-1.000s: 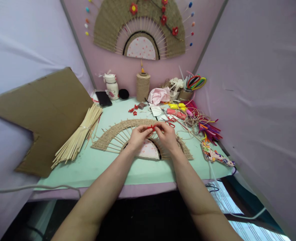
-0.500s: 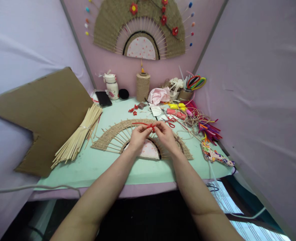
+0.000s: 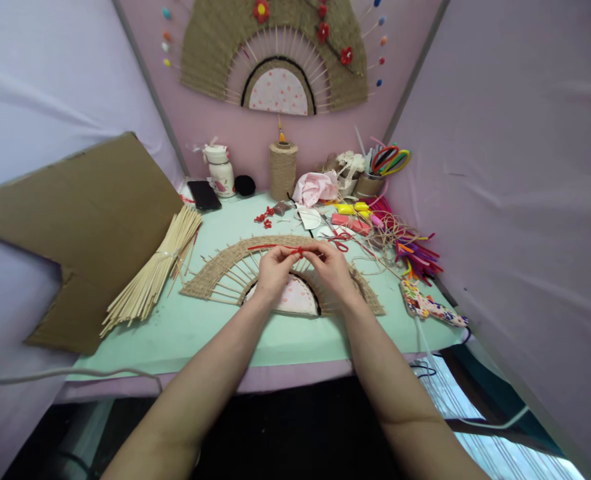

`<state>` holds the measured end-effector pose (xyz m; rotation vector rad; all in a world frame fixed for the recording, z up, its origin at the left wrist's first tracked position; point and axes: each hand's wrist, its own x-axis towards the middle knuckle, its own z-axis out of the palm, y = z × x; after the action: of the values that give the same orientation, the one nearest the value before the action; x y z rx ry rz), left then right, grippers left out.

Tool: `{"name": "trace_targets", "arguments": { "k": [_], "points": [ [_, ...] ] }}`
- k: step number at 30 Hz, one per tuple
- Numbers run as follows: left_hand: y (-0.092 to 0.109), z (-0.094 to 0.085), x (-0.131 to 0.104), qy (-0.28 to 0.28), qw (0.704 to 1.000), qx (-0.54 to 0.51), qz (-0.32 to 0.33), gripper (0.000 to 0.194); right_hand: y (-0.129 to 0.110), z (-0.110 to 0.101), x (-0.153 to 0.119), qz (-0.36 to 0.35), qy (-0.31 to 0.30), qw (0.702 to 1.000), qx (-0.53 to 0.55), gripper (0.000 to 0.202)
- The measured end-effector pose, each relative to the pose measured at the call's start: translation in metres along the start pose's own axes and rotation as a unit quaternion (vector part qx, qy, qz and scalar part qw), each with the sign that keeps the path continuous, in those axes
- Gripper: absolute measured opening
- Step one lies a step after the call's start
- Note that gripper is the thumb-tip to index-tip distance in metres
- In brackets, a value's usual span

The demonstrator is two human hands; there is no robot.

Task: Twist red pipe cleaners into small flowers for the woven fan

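Note:
Between my fingertips is a red pipe cleaner (image 3: 260, 247), bunched into small loops where my hands meet, with a straight length sticking out to the left. My left hand (image 3: 276, 268) pinches it from one side; my right hand (image 3: 329, 265) pinches the same bunched part from the other. Both hands are above a fan of twine and thin sticks (image 3: 215, 268), which lies flat on the table. A dotted cloth half-circle (image 3: 295, 298) forms the fan's base, partly covered by my hands.
A bundle of sticks (image 3: 150, 273) and brown cardboard (image 3: 90, 220) are at left. Behind stand a twine spool (image 3: 282, 172) and white bottle (image 3: 221, 172). Small red flowers (image 3: 265, 217), red scissors (image 3: 339, 243), coloured pipe cleaners (image 3: 420, 257) and a patterned glue gun (image 3: 430, 307) lie around.
The straight end of the pipe cleaner now reaches farther left and lies flatter. Both hands remain pinched together over the fan, and the view has shifted slightly.

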<state>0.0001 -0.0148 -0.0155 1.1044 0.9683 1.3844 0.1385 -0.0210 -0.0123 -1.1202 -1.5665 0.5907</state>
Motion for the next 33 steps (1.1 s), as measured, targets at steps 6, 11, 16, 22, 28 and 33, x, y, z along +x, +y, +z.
{"name": "trace_targets", "arguments": {
  "k": [6,11,16,22,28,33],
  "points": [
    [-0.0008,0.0011,-0.0002,-0.004,1.0,-0.008,0.003,0.02,-0.0013,-0.0002,-0.001,0.013,0.003,1.0,-0.01,0.015],
    [-0.0045,0.0001,0.0008,0.006,1.0,-0.014,0.01,0.018,-0.0025,0.0024,-0.0027,0.015,0.012,1.0,-0.018,0.017],
    [-0.0049,-0.0004,0.0008,0.018,0.999,0.006,0.029,0.016,-0.0028,0.0066,-0.0043,0.028,0.015,0.999,-0.014,0.019],
    [-0.0055,-0.0003,0.0016,0.009,0.999,0.006,0.033,0.016,-0.0014,0.0089,-0.0045,0.047,0.014,0.999,-0.004,0.021],
    [-0.0083,-0.0023,0.0024,0.019,0.999,0.034,0.034,0.013,-0.0007,0.0087,-0.0045,0.058,0.009,0.998,-0.012,0.021],
    [-0.0084,-0.0033,0.0022,0.029,0.998,0.05,0.024,0.012,0.0011,0.0093,-0.0044,0.056,0.01,0.998,-0.013,0.02]
  ]
}}
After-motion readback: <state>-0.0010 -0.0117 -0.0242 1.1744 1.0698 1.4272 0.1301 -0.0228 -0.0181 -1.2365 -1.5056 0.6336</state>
